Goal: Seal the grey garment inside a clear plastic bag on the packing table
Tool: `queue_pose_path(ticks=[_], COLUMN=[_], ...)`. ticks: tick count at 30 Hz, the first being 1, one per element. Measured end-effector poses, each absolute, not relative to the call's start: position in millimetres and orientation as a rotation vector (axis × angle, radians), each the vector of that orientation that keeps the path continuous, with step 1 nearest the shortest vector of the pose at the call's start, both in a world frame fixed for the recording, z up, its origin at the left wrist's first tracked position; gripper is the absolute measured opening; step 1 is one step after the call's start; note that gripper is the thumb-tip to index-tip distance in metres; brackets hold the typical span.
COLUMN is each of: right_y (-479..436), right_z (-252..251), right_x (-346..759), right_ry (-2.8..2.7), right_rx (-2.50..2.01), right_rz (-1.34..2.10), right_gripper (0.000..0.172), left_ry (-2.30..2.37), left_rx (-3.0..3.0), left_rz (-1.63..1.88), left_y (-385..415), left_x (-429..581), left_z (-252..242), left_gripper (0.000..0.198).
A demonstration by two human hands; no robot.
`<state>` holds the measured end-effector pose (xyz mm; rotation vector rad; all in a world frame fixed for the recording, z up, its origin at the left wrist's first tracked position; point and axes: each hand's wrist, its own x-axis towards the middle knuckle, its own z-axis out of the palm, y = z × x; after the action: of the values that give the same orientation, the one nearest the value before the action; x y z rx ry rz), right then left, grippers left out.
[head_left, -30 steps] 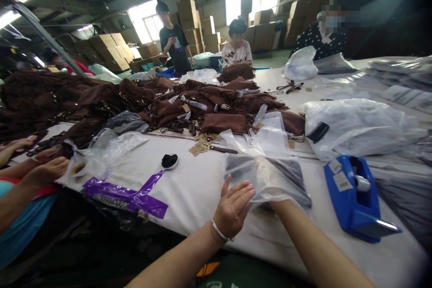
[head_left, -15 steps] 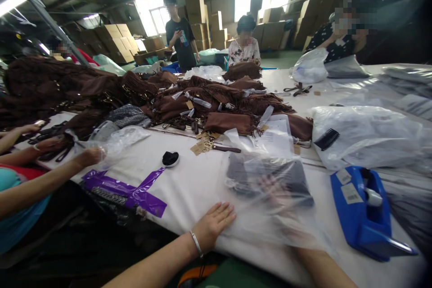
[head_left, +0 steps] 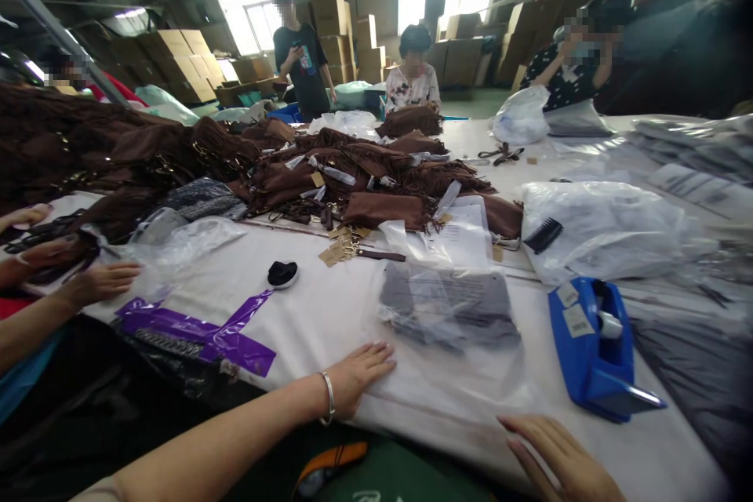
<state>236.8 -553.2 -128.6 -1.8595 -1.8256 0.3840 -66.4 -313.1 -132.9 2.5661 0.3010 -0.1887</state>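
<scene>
The right hand (head_left: 562,459) lies flat and open at the near edge of the counter (head_left: 329,321), holding nothing; half a second ago it was inside the bag, and it has since drawn back out. The left hand (head_left: 358,375), also open with fingers spread, still presses flat at the bag's near left edge. The clear bag (head_left: 452,329) now lies smoothed on the counter between and beyond the two hands, with a grey garment (head_left: 450,302) inside at its far end. A blue tape dispenser (head_left: 591,349) stands just right of it. To the left a co-worker's hand (head_left: 100,282) has pulled back from another bag (head_left: 188,239). Further off lies a pile of brown fringed pieces (head_left: 353,172).
</scene>
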Motion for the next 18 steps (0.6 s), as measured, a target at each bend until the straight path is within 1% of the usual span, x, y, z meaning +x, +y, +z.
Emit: queue_pose_path(ticks=[3,6,9,12,14,16,18], right_y=[-513,-501,-518,-528,-523,-514,-511], right_z=[-120,-141,-161,-159,-153,-152,-160], right_x=[259,296,325,329,322,316,314], right_ry=[-1.834,-1.811,-1.851,-1.944,-1.961,-1.886,-1.708], right_rx=[-1.838,-1.842,-1.867,-1.829,-1.785,-1.748,-1.747], right_rz=[0.574,0.668,0.724,0.698,0.648,0.625,0.672], right_gripper=[0.038,0.037,0.048,0.060,0.057,0.046,0.034], left_ry=[0.290,0.286,0.283,0.228,0.136,0.071,0.087], left_rx=[2.583,2.604,2.644,2.696,2.699,2.671,2.624], left_rz=[-0.191,-0.244,-0.289,-0.215,-0.142,-0.073,-0.003], left_y=[-313,-309,-300,-288,-281,-277,-277], left_x=[-70,-80,-88,-84,-76,-71,-72], left_z=[-128,-120,-111,-108,-109,-113,-116], left_gripper=[0.104,0.104,0.102,0.096,0.091,0.085,0.080])
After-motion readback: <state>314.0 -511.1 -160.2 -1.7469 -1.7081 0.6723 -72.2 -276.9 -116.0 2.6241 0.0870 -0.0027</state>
